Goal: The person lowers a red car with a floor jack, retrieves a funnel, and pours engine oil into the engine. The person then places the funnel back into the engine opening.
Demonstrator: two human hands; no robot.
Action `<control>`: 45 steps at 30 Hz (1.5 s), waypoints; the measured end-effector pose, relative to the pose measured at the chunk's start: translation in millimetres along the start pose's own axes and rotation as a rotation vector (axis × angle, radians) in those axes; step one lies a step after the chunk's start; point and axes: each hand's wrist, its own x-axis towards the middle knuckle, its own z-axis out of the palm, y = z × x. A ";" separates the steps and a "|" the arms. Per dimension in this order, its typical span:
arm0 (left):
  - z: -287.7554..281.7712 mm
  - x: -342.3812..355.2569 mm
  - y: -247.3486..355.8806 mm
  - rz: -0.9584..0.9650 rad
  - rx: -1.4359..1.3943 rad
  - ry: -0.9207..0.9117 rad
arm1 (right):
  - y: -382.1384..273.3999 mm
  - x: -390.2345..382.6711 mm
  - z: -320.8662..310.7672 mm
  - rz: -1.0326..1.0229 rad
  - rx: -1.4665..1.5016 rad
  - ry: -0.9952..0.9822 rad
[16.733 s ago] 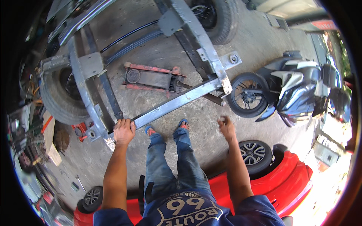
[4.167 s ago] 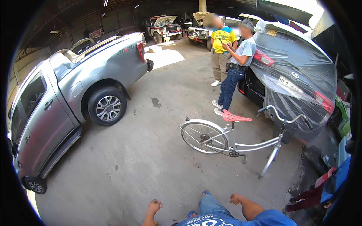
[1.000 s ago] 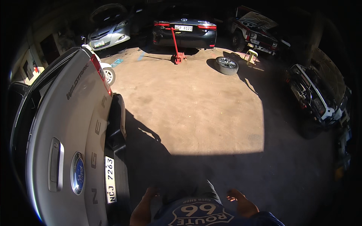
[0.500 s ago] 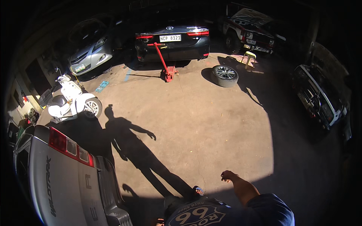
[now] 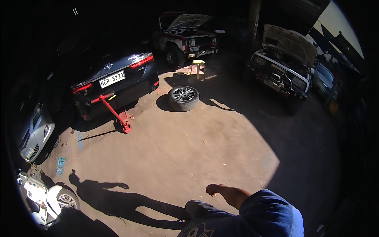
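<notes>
Loosely curled, with nothing showing between its fingers, my right hand [image 5: 215, 190] hung over the sunlit concrete floor [image 5: 197, 158] at the lower centre of the frame, touching nothing, while my left hand was out of view. Nearest to it, though well apart, was a loose wheel [image 5: 183, 98] near the upper middle, laid flat on its side with the spokes facing up, presumably so it could not roll away. To its left, a red floor jack [image 5: 125, 122] stood just behind the rear bumper of a dark sedan [image 5: 114, 85], its handle slanting up toward the car, a position that I judged would suit lifting that end; whether it bore any weight I could not tell. Farther up, a pale stool [image 5: 198, 62] stood in front of a red-and-white off-roader [image 5: 173, 41] whose hood was raised, most likely for access to the engine. Another vehicle, white [image 5: 272, 70], at upper right had its hood up too. At lower left, a white scooter [image 5: 43, 197] was parked near a flat blue item [image 5: 60, 166] on the floor, too small to identify, and my shadow [image 5: 122, 197] stretched between the scooter and me.
</notes>
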 end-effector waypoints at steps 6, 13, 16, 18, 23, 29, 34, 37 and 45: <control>-38.8 148.8 109.5 0.058 0.031 -0.105 | -29.9 36.8 -48.1 0.353 0.212 -0.128; -123.7 248.3 173.5 -0.173 -0.072 -0.038 | -166.0 178.9 -269.2 0.356 0.425 -0.077; -166.6 291.9 209.5 -0.206 -0.145 0.045 | -251.3 256.4 -396.0 0.127 0.320 -0.033; -193.9 327.7 229.6 -0.218 -0.181 0.082 | -314.0 314.7 -467.6 -0.037 0.345 0.053; -278.3 431.8 273.6 -0.227 -0.227 0.117 | -458.1 448.6 -582.8 -0.412 0.142 0.492; -414.4 564.7 345.0 -0.207 -0.213 0.100 | -578.7 512.8 -666.4 -0.202 0.025 0.105; -544.4 689.0 413.4 -0.100 -0.192 0.110 | -656.9 544.2 -720.7 -0.125 0.175 0.079; -622.3 782.5 472.7 0.073 -0.206 0.075 | -698.0 580.8 -754.8 -0.060 0.237 0.010; -700.2 922.1 570.9 -0.199 -0.193 0.132 | -819.0 708.8 -913.3 0.002 0.188 -0.159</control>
